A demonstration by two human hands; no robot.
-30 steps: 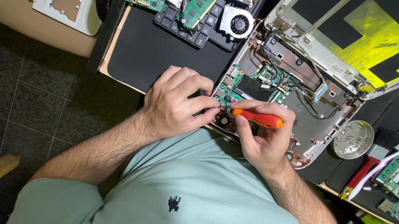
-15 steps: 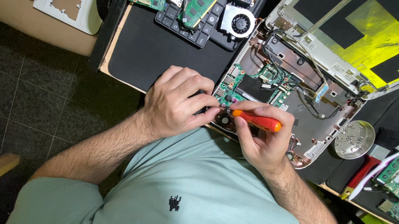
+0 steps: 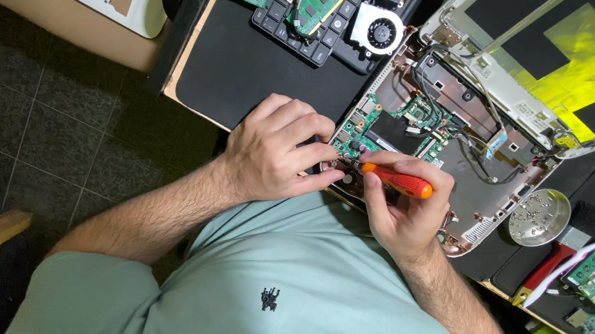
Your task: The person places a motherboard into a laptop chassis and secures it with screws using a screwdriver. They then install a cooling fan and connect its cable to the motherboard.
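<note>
Beneath your right hand [image 3: 405, 219], closed on the orange screwdriver [image 3: 395, 180], the laptop base [image 3: 465, 174] lies stripped open; its green board [image 3: 395, 122] remains seated, your left hand [image 3: 276, 153] steadying the tip.

Cooling fan [image 3: 380, 31] behind opened laptop base [image 3: 466, 166]

Our hands meet, forearms angled inward.
Our left hand [image 3: 273, 148] curls knuckles-up with fingertips pinched; our right hand [image 3: 403, 211] is closed in a grip.
</note>
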